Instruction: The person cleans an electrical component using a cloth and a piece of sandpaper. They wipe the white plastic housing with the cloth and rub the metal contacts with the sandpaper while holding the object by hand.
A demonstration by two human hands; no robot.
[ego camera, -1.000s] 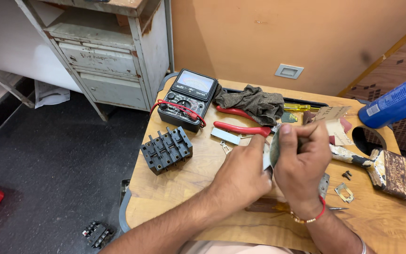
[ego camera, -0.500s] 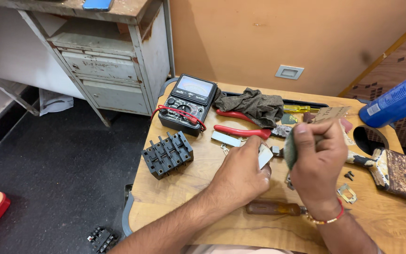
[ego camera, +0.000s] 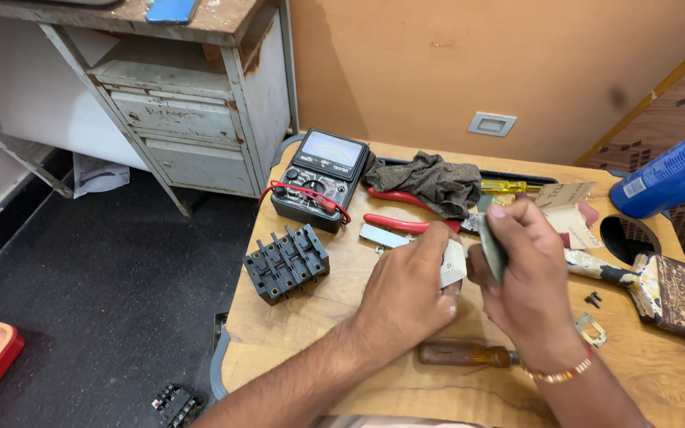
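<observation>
My left hand (ego camera: 406, 289) rests on the wooden table (ego camera: 295, 341) and grips a small white block (ego camera: 453, 263) by its edge. Right beside it, my right hand (ego camera: 521, 269) pinches a thin dark sheet, like abrasive paper (ego camera: 491, 247), against the white block. Under my right wrist lies a screwdriver with a brown wooden handle (ego camera: 463, 353). A black terminal block (ego camera: 285, 262) sits left of my left hand.
A black multimeter with red leads (ego camera: 319, 179), red-handled pliers (ego camera: 398, 223), a dark rag (ego camera: 434, 182), a yellow screwdriver (ego camera: 509, 187), a worn paintbrush (ego camera: 660, 281), a blue can (ego camera: 671, 178), small metal parts (ego camera: 592, 326). A grey metal desk (ego camera: 192, 119) stands at left.
The view has shifted slightly. My right hand has come down from a raised position to meet the left hand at the white block.
</observation>
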